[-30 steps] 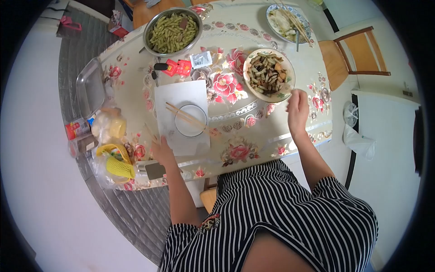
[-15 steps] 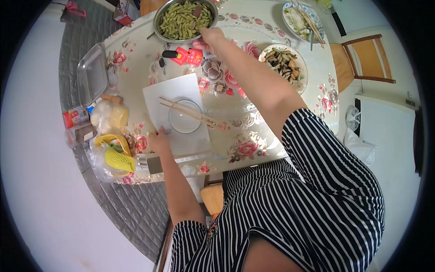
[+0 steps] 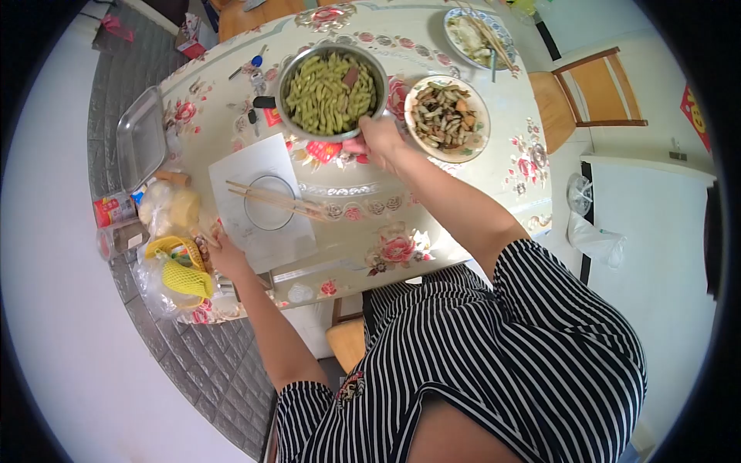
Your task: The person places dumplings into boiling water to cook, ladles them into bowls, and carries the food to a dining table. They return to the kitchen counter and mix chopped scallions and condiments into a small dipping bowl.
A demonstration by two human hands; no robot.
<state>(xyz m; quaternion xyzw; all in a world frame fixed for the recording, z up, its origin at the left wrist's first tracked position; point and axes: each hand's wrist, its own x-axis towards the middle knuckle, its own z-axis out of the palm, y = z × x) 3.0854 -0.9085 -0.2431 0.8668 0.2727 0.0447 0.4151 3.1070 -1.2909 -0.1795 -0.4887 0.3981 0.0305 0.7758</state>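
My right hand (image 3: 378,143) grips the near rim of a metal bowl (image 3: 287,116) full of green edamame pods (image 3: 324,92); a brown piece lies among them. Close to the left edge of a white sheet (image 3: 262,251), my left hand (image 3: 229,256) has its fingers drawn together around something slender and pale that I cannot make out. On the sheet rests a round clear bowl (image 3: 272,220), and a pair of chopsticks (image 3: 258,194) lies across it. Red packets (image 3: 323,150) are partly hidden beneath the metal bowl.
Right of the metal bowl are a plate of mixed cooked food (image 3: 444,116) and a patterned plate (image 3: 467,42) with chopsticks. A clear plastic tray (image 3: 141,139), bagged food (image 3: 174,208) and a yellow basket (image 3: 185,274) line the left edge. A wooden chair (image 3: 590,89) stands at the right.
My right hand has pulled the metal bowl nearer, over the red packets. Keys behind it now show. My left hand stays by the sheet's left side; the whole view has shifted a little.
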